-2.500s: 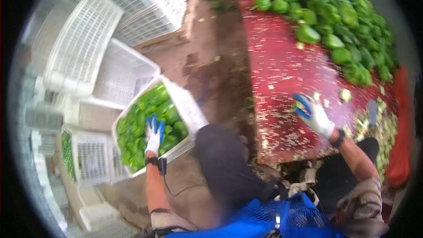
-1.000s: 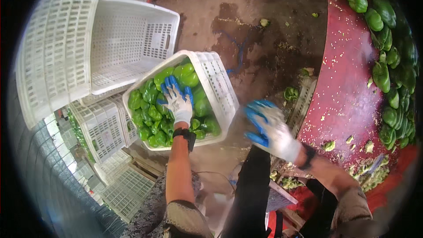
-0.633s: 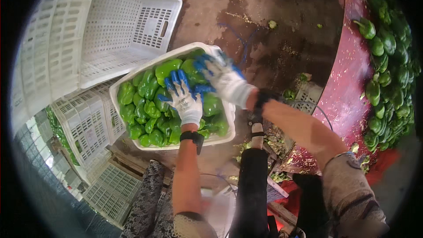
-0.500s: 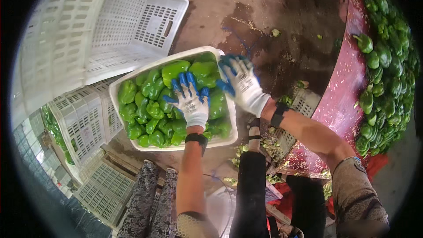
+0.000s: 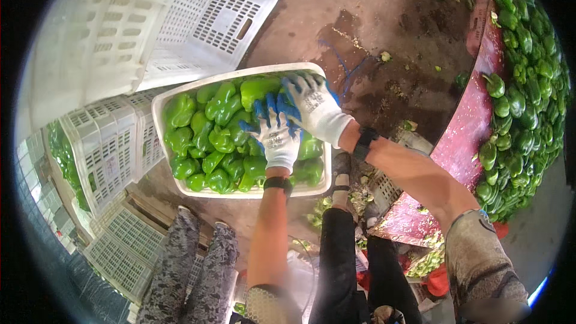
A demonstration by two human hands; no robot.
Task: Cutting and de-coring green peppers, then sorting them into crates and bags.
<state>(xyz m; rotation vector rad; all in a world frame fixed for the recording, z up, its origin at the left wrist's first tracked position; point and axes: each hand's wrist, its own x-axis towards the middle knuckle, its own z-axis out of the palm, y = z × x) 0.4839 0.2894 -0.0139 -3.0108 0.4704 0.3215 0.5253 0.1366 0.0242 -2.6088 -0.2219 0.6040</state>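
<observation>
A white plastic crate (image 5: 240, 193) full of glossy green bell peppers (image 5: 223, 139) stands in front of me. My left hand (image 5: 277, 138), in a white glove with blue fingers, lies on the peppers at the right of the crate, fingers spread. Just beyond it, my right hand (image 5: 315, 101), gloved the same way, reaches over the far right corner of the crate. Its fingers stretch leftward across the peppers, close to the left fingertips. Neither hand shows a pepper in its grasp; the right fingertips are partly hidden.
An empty white crate (image 5: 180, 36) lies tipped at the far left, above other white crates (image 5: 114, 150). A big heap of green peppers (image 5: 528, 108) lies on a pinkish-red sheet (image 5: 462, 138) at the right. Camouflage-patterned trouser legs (image 5: 180, 270) show at lower left.
My right hand has moved from the crate's far right rim leftward onto the peppers. My left hand stays spread on the peppers, and the whole view has shifted slightly.
</observation>
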